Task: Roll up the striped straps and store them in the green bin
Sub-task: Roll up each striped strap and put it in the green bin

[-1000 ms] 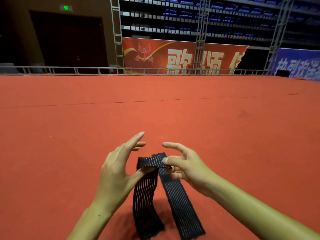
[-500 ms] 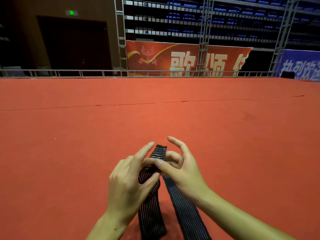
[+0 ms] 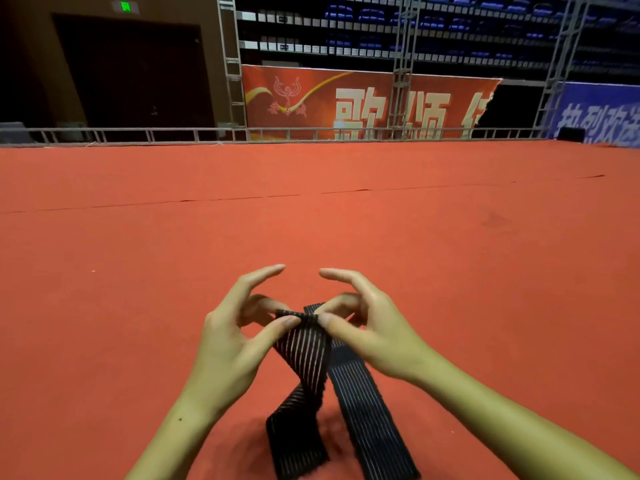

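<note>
Two black straps with thin pale stripes lie on the red carpet in front of me. The left strap (image 3: 304,362) is lifted at its far end, twists once and drops to the floor. My left hand (image 3: 235,341) pinches that raised end between thumb and fingers. My right hand (image 3: 370,327) pinches the same end from the other side, index finger stretched out above. The second strap (image 3: 367,410) lies flat on the carpet under my right wrist, running toward me. No green bin is in view.
Red carpet (image 3: 346,230) covers the wide floor all around, with a seam line across it farther out. A low metal railing (image 3: 311,133) bounds the far edge, with banners, truss towers and dark seating beyond.
Both hands have drawn slightly apart after closing together over the strap end. The held strap now shows a twist below my fingers, and its end is folded over.
</note>
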Motion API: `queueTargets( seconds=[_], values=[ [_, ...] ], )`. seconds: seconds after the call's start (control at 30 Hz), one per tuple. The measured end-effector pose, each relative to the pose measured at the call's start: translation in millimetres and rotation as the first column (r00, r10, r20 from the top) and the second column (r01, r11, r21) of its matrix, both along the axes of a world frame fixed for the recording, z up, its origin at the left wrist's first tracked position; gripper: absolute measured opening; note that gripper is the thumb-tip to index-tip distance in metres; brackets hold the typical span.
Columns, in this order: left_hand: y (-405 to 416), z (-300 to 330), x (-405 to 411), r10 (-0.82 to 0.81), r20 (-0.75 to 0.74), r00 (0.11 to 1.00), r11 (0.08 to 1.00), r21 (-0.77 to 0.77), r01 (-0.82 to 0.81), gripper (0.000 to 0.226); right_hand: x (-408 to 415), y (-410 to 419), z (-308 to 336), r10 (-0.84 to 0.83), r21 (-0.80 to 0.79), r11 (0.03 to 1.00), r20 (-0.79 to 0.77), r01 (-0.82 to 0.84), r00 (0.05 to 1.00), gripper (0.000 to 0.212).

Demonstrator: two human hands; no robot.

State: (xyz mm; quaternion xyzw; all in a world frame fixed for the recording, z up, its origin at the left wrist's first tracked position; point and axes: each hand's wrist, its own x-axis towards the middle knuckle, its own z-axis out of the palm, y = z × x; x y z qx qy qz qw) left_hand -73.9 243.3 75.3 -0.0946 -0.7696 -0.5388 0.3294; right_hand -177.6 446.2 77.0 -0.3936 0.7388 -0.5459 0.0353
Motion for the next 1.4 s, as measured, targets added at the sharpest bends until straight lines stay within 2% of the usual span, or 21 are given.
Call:
queueTargets(
  seconds=[0.1,0.17,0.4,0.6,0.8,1.07,1.27,1.4],
  values=[
    [-12,-19,-6,0.069,0.049,0.996,0.997,0.031,-0.071,0.064,-48,16,-31,-0.201,0.062,0.978,0.038,0.198,0.979,0.041],
    [-18,-29,-7,0.085,0.083,0.993,0.995,0.041,-0.089,0.065,-68,19,-56,-0.242,0.134,0.963,0.058,0.232,0.969,0.042],
    [-32,-62,-48,0.152,0.153,0.976,0.981,0.094,-0.168,0.067,-111,-7,-118,-0.23,0.318,0.922,-0.011,0.221,0.973,0.068],
    [-40,-92,-74,0.135,0.172,0.976,0.979,0.129,-0.158,0.066,-157,-24,-156,-0.35,0.553,0.761,-0.092,0.34,0.932,0.1],
    [-56,-103,-81,0.169,0.182,0.969,0.974,0.117,-0.192,0.066,-192,-60,-171,-0.471,0.523,0.753,0.006,0.398,0.882,0.116],
    [-66,-102,-74,0.18,0.186,0.966,0.974,0.106,-0.202,0.066,-201,-94,-166,-0.558,0.553,0.704,0.041,0.447,0.829,0.117],
    [-68,-96,-63,0.202,0.165,0.965,0.974,0.073,-0.216,0.066,-208,-104,-171,-0.586,0.5,0.743,0.164,0.445,0.794,0.112],
    [-76,-92,-57,0.215,0.172,0.961,0.97,0.076,-0.231,0.066,-208,-106,-178,-0.545,0.397,0.791,0.111,0.466,0.831,0.098]
  ],
)
